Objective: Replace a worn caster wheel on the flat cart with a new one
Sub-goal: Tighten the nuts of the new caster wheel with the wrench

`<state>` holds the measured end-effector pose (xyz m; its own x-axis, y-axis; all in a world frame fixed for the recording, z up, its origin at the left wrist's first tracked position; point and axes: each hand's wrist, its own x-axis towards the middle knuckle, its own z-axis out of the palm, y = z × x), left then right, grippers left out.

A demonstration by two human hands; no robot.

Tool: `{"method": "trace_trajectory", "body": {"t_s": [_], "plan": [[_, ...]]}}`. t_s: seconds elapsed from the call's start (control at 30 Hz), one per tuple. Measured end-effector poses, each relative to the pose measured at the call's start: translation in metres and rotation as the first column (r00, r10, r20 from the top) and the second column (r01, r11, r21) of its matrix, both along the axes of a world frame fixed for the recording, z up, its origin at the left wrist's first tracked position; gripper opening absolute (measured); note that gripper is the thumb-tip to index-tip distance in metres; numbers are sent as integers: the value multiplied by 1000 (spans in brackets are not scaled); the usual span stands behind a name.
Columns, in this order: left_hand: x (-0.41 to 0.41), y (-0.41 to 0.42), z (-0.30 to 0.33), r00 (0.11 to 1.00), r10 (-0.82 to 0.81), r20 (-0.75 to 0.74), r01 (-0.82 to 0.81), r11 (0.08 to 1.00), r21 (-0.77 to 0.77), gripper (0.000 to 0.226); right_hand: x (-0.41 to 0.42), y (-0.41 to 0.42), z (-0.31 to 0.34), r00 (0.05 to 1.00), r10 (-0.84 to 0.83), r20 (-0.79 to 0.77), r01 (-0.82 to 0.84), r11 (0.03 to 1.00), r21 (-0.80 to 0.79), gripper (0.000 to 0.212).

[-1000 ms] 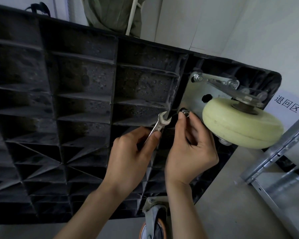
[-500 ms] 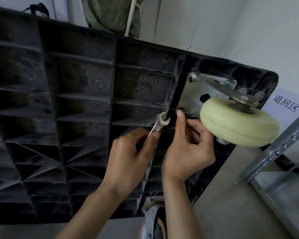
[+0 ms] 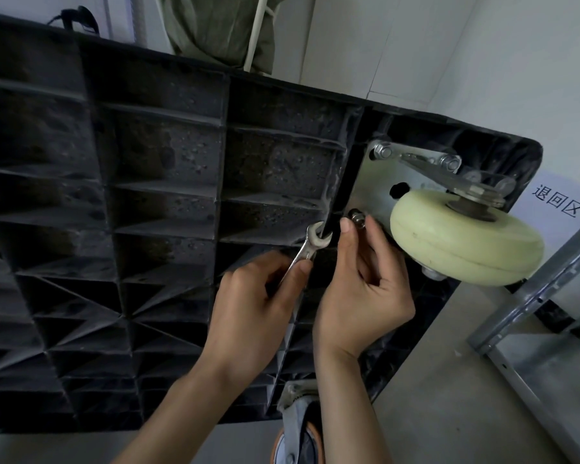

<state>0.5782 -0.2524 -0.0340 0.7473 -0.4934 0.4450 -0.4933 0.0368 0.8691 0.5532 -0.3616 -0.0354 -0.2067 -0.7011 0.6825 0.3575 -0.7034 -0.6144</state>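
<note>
The black ribbed underside of the flat cart [image 3: 168,209] stands on edge in front of me. A cream caster wheel [image 3: 466,239] on a metal mounting plate [image 3: 377,185] sits at its upper right corner. My left hand [image 3: 252,313] grips a small open-end wrench [image 3: 310,249], whose jaw lies against a cart rib just left of the plate. My right hand [image 3: 362,289] pinches a nut [image 3: 357,218] at the plate's lower left corner between thumb and forefinger.
Two bolted nuts [image 3: 382,151] hold the plate's top edge. Another caster with an orange wheel [image 3: 298,437] lies at the bottom by my wrists. A grey metal shelf frame [image 3: 543,329] stands to the right. A white label with characters [image 3: 558,204] hangs on the wall.
My right thumb and finger have turned slightly on the nut, which shows again between them. The left hand and wrench have stayed put.
</note>
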Motion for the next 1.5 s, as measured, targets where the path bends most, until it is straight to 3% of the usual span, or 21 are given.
{"method": "trace_trajectory", "body": {"t_s": [0.2,0.33,0.5,0.7,0.87,1.07,1.23,1.4,1.5], "plan": [[-2,-2,0,1000,-2,22,2,1000,15,38,-4,-2,-4,995,-72,-65,70,997,-24,19],[-2,-1,1,1000,-1,14,1,1000,13,38,-4,-2,-7,999,-40,-35,40,999,17,26],[-2,2,1,1000,4,10,-4,1000,10,40,-5,-4,-5,994,-58,-92,50,995,-92,29],[-2,3,1,1000,1,-4,-1,1000,11,37,-7,-6,-9,981,-143,-133,129,986,-107,21],[-3,3,2,1000,1,-6,-1,1000,14,38,-10,-6,-6,982,-97,-161,75,987,-142,29],[-3,2,2,1000,0,-16,0,1000,3,38,-10,-7,-14,979,-96,-179,69,986,-153,12],[-1,4,4,1000,8,-20,-8,1000,-2,39,-13,-8,-9,977,-51,-205,16,985,-170,31],[0,3,4,1000,9,-26,-9,1000,-8,38,-12,-9,-11,974,-94,-208,60,985,-165,17],[-1,3,3,999,5,-31,-5,1000,-9,37,-13,-9,-10,981,-61,-187,31,987,-159,25]]}}
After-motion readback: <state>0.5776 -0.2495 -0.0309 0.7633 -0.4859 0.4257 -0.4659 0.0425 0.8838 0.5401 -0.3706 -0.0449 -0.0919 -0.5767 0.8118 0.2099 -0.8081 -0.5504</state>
